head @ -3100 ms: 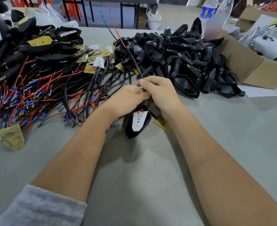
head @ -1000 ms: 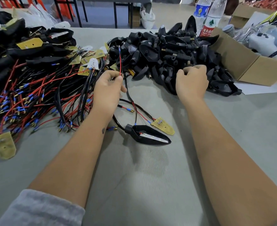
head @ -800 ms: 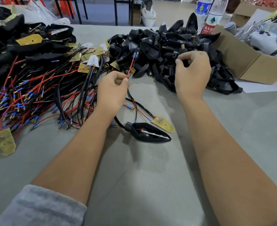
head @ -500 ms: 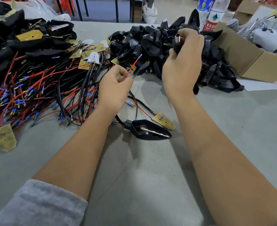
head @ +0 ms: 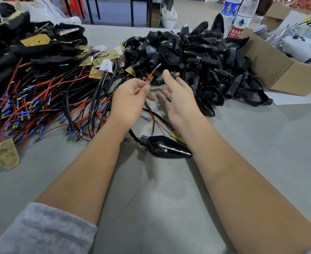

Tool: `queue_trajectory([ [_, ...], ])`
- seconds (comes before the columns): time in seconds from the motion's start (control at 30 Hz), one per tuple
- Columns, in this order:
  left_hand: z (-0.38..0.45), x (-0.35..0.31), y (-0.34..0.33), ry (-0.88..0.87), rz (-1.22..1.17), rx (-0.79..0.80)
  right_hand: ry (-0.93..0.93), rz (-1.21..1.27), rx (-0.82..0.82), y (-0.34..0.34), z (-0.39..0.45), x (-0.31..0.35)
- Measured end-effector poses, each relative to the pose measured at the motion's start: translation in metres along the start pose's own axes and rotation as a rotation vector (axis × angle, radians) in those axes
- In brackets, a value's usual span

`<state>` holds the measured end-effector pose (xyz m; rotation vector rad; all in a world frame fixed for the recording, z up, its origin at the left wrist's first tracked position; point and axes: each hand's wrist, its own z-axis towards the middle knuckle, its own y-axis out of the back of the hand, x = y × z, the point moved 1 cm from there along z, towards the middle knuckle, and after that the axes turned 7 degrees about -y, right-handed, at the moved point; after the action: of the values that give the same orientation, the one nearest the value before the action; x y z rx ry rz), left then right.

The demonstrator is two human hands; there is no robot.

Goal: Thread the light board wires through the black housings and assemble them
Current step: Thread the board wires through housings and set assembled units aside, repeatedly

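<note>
A grey ribbed mat covers the counter point(head: 169, 208). Beyond its far edge lies a pale floor point(head: 118, 11) crossed by dark table legs point(head: 94, 10), with a white sack point(head: 168, 18) beside them. Light is even and soft.

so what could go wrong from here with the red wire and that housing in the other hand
1. The left hand pinches the red wire well below its free tip, so the tip may flex and miss the housing's opening.
2. The right hand holds the black housing with loose fingers; it might slip while threading.
3. Wires of the finished unit lie under both hands and could snag.
</note>
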<state>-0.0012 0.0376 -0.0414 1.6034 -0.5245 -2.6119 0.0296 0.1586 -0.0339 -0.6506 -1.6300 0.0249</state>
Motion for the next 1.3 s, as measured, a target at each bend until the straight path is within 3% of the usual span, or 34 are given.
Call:
queue_trajectory([
  [0.27,-0.002,-0.002,0.002,-0.012,-0.045,0.057,-0.013,-0.056,-0.027,0.012,0.006,0.004],
  [0.4,-0.002,-0.001,0.006,-0.005,-0.051,0.03,-0.003,0.13,0.028,0.018,0.01,0.003],
  [0.73,0.001,0.004,0.005,0.018,0.228,-0.006,0.031,0.156,0.107,0.018,0.009,0.002],
  [0.9,-0.001,0.004,0.005,-0.033,0.18,-0.016,0.026,0.211,0.111,0.018,0.008,0.003],
  [1.3,0.003,0.005,0.004,0.035,-0.022,-0.093,0.029,0.231,0.118,0.018,0.007,0.004],
])
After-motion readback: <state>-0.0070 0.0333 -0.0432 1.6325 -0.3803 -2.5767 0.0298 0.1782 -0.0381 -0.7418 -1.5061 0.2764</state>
